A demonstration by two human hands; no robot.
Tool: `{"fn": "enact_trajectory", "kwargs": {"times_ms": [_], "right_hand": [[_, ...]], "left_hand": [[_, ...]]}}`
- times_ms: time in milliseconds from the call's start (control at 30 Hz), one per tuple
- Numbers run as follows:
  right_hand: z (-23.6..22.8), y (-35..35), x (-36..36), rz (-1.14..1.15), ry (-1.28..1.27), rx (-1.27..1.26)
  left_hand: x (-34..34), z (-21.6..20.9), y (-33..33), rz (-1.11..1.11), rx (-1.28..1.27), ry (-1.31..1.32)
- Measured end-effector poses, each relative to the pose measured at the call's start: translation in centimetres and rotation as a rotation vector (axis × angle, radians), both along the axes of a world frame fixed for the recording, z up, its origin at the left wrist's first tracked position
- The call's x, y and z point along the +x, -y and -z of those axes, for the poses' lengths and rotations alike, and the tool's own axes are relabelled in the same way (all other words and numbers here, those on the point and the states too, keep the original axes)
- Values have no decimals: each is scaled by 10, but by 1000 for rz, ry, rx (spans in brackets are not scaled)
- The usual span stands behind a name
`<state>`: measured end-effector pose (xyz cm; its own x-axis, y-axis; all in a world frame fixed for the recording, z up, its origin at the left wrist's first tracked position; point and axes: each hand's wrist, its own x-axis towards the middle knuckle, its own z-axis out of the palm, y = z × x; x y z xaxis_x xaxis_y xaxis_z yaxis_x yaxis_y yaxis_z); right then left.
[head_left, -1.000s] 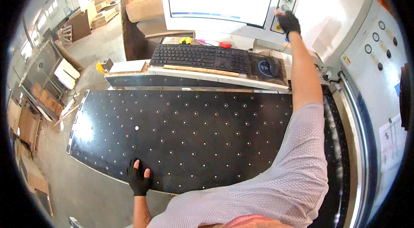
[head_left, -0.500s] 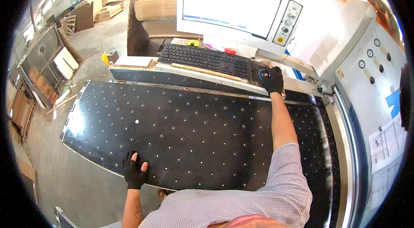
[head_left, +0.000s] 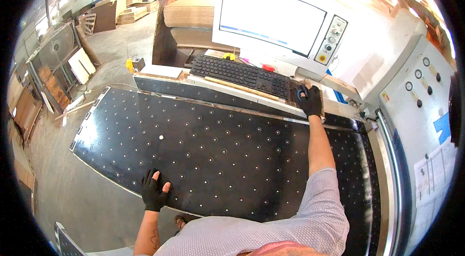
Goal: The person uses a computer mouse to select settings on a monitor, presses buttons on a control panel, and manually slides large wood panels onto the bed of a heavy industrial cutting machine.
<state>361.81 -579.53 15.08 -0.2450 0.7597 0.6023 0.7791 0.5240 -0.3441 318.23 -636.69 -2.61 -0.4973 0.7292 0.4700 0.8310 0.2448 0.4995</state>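
My left hand (head_left: 154, 193), in a black fingerless glove, lies flat on the near edge of a black table (head_left: 232, 152) dotted with small round studs. Its fingers are apart and hold nothing. My right arm reaches across the table. The gloved right hand (head_left: 311, 102) is curled over a computer mouse (head_left: 301, 93) on a dark pad, just right of a black keyboard (head_left: 240, 75). Most of the mouse is hidden under the fingers. Behind the keyboard stands a white monitor (head_left: 271, 18) with a bright, washed-out screen.
A knob panel (head_left: 332, 38) flanks the screen. A yellow tape measure (head_left: 229, 56) and a red object (head_left: 268, 68) lie behind the keyboard. At right rises a grey machine housing (head_left: 411, 77) with gauges. Stacked boards (head_left: 191, 16) stand behind; a fan (head_left: 57, 45) and panels lean at left.
The whole view has shifted slightly, with the monitor and keyboard now farther right and lower in the picture. Both hands keep their places, the left on the table and the right on the mouse.
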Motion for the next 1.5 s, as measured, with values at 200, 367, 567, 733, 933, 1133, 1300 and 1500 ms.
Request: {"fn": "enact_trajectory", "kwargs": {"times_ms": [200, 367, 567, 733, 933, 1133, 1300, 1500], "right_hand": [[8, -10, 6, 66, 32, -16], [7, -3, -1, 13, -47, 108], [2, 1, -4, 93, 36, 105], [-3, 8, -2, 117, 15, 67], [6, -2, 5, 172, 1, 170], [2, 5, -2, 205, -45, 119], [5, 2, 0, 212, -30, 154], [5, 0, 2, 161, -59, 162]], "left_hand": [[0, -7, -2, 17, -8, 0], [-4, -7, -3, 27, 7, -25], [-1, 1, -3, 13, 8, -2], [0, -1, -2, 26, 6, -22], [-3, 1, -5, 41, -1, -23], [-3, 0, -4, 33, 8, -17], [-1, 1, -3, 17, 11, -18], [0, -3, -3, 19, -12, 23]]}}
